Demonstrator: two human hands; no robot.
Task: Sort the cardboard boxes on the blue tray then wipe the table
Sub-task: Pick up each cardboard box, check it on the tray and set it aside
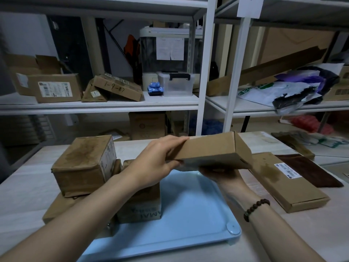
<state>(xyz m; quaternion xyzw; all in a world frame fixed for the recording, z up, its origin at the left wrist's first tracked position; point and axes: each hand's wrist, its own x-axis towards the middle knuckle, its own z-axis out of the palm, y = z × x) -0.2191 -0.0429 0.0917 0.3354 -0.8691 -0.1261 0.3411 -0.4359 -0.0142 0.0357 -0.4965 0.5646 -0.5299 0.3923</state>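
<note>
A flat cardboard box (213,150) is held tilted above the blue tray (188,220). My left hand (158,161) grips its left end from above, and my right hand (221,174) supports it from underneath. On the tray's left part stands a printed cardboard box (143,207). A square box (85,163) sits stacked on a flat box (56,207) at the tray's left edge. A long flat box (283,184) with a white label lies on the table to the right of the tray.
A dark brown cloth (309,169) lies on the table beside the long box. Another flat brown piece (292,144) and white packets lie at the far right. White shelving (105,103) with boxes, a plastic container and bags stands behind the table.
</note>
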